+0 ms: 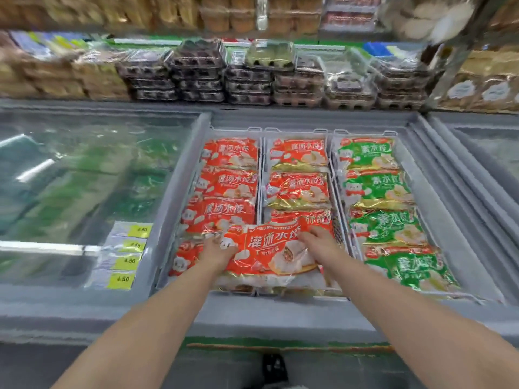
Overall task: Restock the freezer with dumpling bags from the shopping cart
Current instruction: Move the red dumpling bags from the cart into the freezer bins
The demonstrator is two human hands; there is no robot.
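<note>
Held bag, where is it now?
Head view, center: the held bag lies at the freezer's near edge over red bags, gripped by left hand and right hand.

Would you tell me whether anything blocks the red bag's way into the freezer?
Nothing visible does. The red dumpling bag, held by the left hand and right hand, sits over the near red stacks in the open freezer.

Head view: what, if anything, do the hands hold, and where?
A red dumpling bag: left hand grips its left end, right hand its top right edge.
</note>
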